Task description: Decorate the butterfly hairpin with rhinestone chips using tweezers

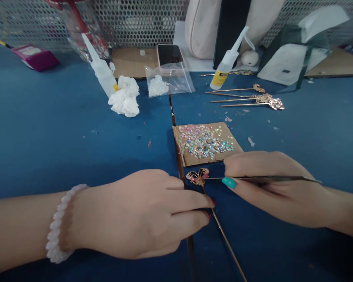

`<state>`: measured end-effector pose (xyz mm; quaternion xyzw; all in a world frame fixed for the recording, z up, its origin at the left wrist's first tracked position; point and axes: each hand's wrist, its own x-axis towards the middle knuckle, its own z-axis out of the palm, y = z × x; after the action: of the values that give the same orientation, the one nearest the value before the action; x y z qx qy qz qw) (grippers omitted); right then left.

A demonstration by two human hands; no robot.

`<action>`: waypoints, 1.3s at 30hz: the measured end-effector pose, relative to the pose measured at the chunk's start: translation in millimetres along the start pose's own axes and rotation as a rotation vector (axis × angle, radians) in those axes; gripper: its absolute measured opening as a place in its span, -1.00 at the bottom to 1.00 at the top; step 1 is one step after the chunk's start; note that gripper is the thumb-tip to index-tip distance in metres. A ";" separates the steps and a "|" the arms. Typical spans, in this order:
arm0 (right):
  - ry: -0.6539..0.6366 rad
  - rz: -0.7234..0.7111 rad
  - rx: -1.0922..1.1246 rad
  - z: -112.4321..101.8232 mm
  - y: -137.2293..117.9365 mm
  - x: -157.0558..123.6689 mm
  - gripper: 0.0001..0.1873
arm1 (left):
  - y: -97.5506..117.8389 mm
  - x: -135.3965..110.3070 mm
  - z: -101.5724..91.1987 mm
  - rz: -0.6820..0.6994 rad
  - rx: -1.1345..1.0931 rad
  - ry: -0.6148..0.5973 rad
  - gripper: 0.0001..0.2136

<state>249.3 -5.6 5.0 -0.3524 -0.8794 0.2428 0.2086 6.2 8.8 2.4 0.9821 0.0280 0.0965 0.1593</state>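
Observation:
My left hand point(141, 215), wearing a pale beaded bracelet point(57, 225), has its fingers closed at the stem of a gold hairpin point(228, 243). The hairpin's butterfly head point(197, 177) carries pink pieces on its wings, and its long stem slants toward the bottom edge. My right hand point(273, 188) pinches a pair of thin metal tweezers point(253, 179), whose tip meets the right side of the butterfly. Whether anything sits in the tip is too small to tell. Just beyond lies a cardboard piece point(191, 160) scattered with small shiny gems point(206, 141).
Several gold hairpins point(261, 100) lie at the back right, near a glue bottle point(223, 72). Another glue bottle point(101, 74) leans by crumpled white tissue point(126, 98). A bag of white beads point(159, 85), a phone point(170, 56) and a tissue box point(285, 64) line the back.

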 end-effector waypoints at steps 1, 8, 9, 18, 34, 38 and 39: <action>0.001 -0.006 -0.007 0.2 -0.1 -0.2 -0.69 | 0.1 0.0 0.0 0.000 0.000 -0.001 -0.69; 0.001 -0.012 -0.020 -0.7 -1.4 0.2 -0.69 | 0.5 2.1 -0.3 0.000 0.004 -0.005 -0.70; 0.000 -0.005 -0.011 -1.3 -1.6 0.2 -0.69 | 0.5 2.2 -0.4 0.001 0.005 -0.004 -0.70; -0.012 -0.003 -0.020 -0.3 -2.4 3.3 -0.68 | 0.2 1.9 0.4 -0.008 0.009 0.003 -0.69; -0.002 -0.026 -0.040 -0.2 -2.0 3.3 -0.71 | -0.6 1.7 -0.1 -0.003 -0.003 0.002 -0.70; -0.002 -0.032 -0.047 0.3 -2.2 2.6 -0.71 | 0.2 1.4 -1.2 -0.008 0.000 -0.002 -0.69; 0.009 -0.035 -0.047 0.2 -2.0 2.1 -0.71 | 0.2 1.3 -1.4 -0.004 0.001 -0.003 -0.69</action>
<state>246.7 -5.4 6.4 -0.3429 -0.8900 0.2165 0.2085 7.1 9.2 4.0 0.9823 0.0298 0.0945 0.1590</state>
